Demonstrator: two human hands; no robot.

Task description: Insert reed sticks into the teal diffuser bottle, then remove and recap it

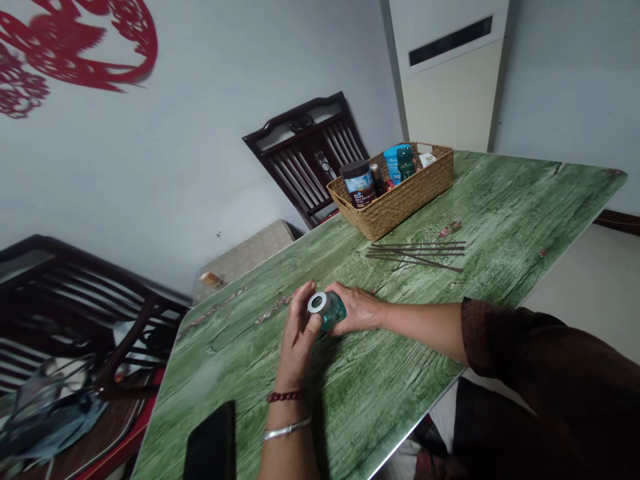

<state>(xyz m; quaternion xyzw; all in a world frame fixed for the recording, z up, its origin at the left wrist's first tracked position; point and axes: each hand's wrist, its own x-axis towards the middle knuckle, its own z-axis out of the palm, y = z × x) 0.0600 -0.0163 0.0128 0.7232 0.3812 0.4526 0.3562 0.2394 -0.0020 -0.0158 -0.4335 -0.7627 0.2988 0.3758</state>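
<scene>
Over the green wood-print surface, teal glass bottle with silver collar sits clamped between left hand and right hand; label on jar in wicker basket too small to read.

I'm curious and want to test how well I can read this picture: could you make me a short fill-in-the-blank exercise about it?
The left hand and right hand hold a small teal glass ____ with a silver ring at one end.
The silver bangle is on the ____ wrist.
Thin dark sticks lie on the green wood-grain table near a wicker ____.

Missing words: bottle, left, basket.
</scene>
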